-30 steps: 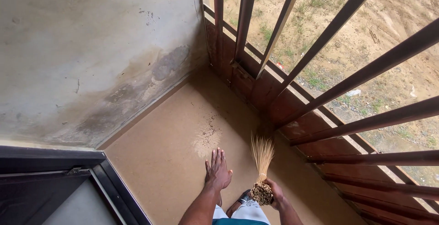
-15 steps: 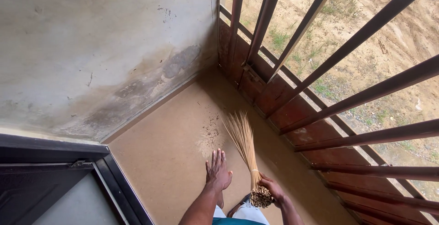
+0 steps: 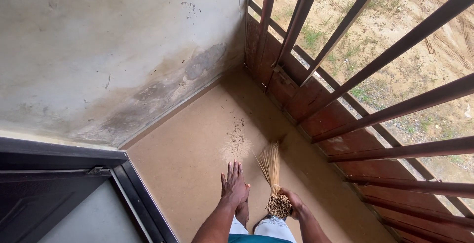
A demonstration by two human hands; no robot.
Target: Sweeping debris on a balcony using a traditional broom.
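Observation:
My right hand (image 3: 292, 203) grips the bound end of a short straw hand broom (image 3: 272, 170), whose bristles fan out and touch the tan floor. A patch of dark dirt and pale dust (image 3: 237, 137) lies on the floor just beyond the bristle tips, toward the corner. My left hand (image 3: 234, 186) is held flat, palm down and fingers together, above the floor just left of the broom. It holds nothing.
A stained grey wall (image 3: 113, 50) rises on the left. Rusty brown metal railing bars (image 3: 345, 85) close off the right side, with sandy ground beyond. A dark door frame (image 3: 64, 161) sits at lower left. My foot in a sandal (image 3: 243, 213) is below my hands.
The broom stretched toward the dirt patch half a second ago and has since drawn back to a shorter, more upright sweep. The view shifted slightly. My left hand stayed put.

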